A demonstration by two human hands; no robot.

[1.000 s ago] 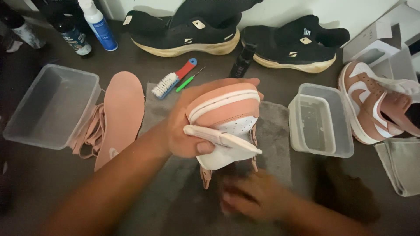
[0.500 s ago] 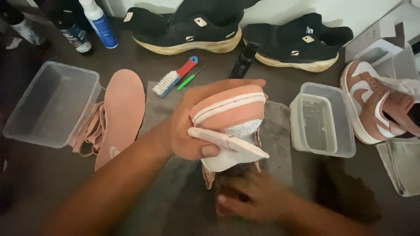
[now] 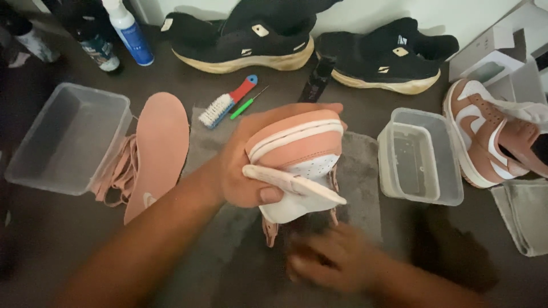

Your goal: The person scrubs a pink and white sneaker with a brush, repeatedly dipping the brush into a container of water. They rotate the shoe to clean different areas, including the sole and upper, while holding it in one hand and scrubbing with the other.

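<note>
Looking down from the head camera, I see the dark floor [image 3: 57, 228] spread with a grey mat [image 3: 359, 171] at centre, two black sneakers [image 3: 245, 40] against the wall, and a second pink-and-white sneaker [image 3: 485, 137] lying off to the right. A large clear tub [image 3: 68, 137] sits at left, a smaller clear tub [image 3: 419, 157] at right, with a pink insole [image 3: 160, 142] and laces just beside the big one. Over the mat my left hand [image 3: 240, 171] grips the pink sneaker [image 3: 299, 148], fingers wrapped around its far side and the thumb pressed on the white tongue. I judge the shoe's long axis runs nearly upright, sole tipped away from me and its opening hanging down toward the mat. My right hand [image 3: 331, 259] is directly below that opening, blurred, so I cannot tell whether its fingers are curled or holding anything; it is the nearer hand to the shoe's lower end, close under it. Smaller things lie beyond: spray bottles [image 3: 128, 31], a red-handled brush [image 3: 225, 102], a green pick [image 3: 245, 104].
</note>
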